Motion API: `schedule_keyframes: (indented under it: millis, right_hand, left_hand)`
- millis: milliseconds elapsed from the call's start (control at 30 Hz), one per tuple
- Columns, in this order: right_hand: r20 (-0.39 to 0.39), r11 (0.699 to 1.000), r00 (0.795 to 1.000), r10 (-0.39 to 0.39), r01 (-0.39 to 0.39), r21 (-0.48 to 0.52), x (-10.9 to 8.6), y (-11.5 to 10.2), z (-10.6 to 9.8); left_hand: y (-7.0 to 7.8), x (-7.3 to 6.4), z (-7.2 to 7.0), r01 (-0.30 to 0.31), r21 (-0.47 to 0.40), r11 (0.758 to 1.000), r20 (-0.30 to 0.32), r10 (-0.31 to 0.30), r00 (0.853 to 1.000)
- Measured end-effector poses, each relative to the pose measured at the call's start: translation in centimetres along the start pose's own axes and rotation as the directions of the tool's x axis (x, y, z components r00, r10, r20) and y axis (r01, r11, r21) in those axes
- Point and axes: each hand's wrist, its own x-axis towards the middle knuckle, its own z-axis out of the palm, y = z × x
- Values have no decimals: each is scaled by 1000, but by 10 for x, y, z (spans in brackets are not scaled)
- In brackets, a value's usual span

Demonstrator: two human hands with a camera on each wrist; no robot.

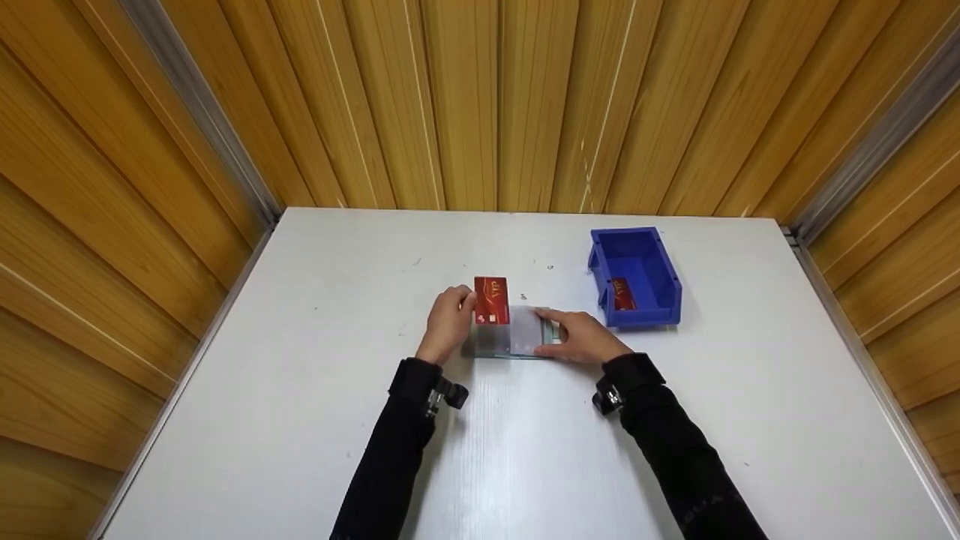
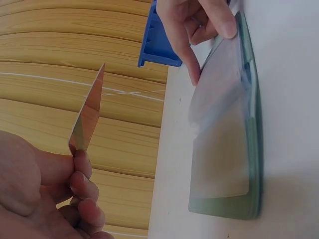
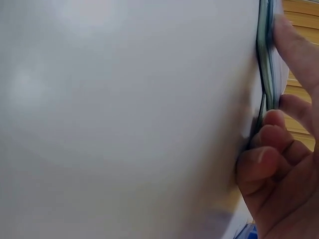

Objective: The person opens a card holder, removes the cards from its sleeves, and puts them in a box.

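My left hand pinches a red card by its edge, between thumb and fingers. In the left wrist view the card stands tilted in the air, apart from the card holder. That card holder lies opened on the table, with clear plastic sleeves and a green border. My right hand grips its right part, thumb on the near edge and a finger on the far edge of the sleeves. In the right wrist view only the thin side of the holder shows.
A blue bin stands at the right, beyond my right hand, with another red card inside. The white table is bounded by wood-patterned walls at the back and both sides.
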Motion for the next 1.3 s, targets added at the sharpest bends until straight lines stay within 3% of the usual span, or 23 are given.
schedule_keyframes:
  millis: [167, 267, 367, 467, 533, 600, 733, 867, 1033, 1233, 1300]
  right_hand:
    - [-45, 997, 999, 2, 2, 79, 4, -4, -3]
    - [-130, 973, 991, 42, -10, 232, 9, -14, -4]
    - [-174, 892, 977, 126, -34, 450, 13, -30, -2]
    - [-145, 774, 972, 187, -54, 631, 18, -50, 3]
    - [-112, 717, 973, 204, -70, 694, 21, -61, 8]
    - [-78, 676, 975, 209, -87, 732, 23, -71, 14]
    - [-57, 632, 969, 240, -112, 767, 27, -85, 24]
    - [-117, 634, 953, 280, -92, 768, 30, -93, 31]
    - [-207, 689, 937, 280, -46, 723, 33, -92, 36]
    - [-274, 777, 929, 250, -24, 629, 33, -87, 37]
    - [-284, 791, 926, 249, -25, 611, 32, -86, 35]
  left_hand:
    - [-4, -1, 2, -24, 15, 1000, -18, 24, 1000]
    - [-5, -1, 4, -28, 29, 999, -19, 29, 999]
    - [-6, 0, 7, -30, 37, 999, -15, 30, 999]
    - [-7, -1, 11, -23, 41, 999, 1, 23, 1000]
    - [-7, -2, 13, -27, 53, 998, 11, 27, 1000]
    - [-7, -3, 15, -39, 64, 997, 16, 38, 999]
    - [-6, -4, 17, -61, 86, 994, 10, 61, 998]
    - [-7, -5, 20, -59, 107, 993, 21, 57, 998]
    - [-7, -4, 23, -45, 109, 993, 32, 42, 999]
    - [-7, -5, 25, -32, 75, 997, 29, 30, 999]
    - [-7, -6, 25, -30, 63, 998, 30, 28, 999]
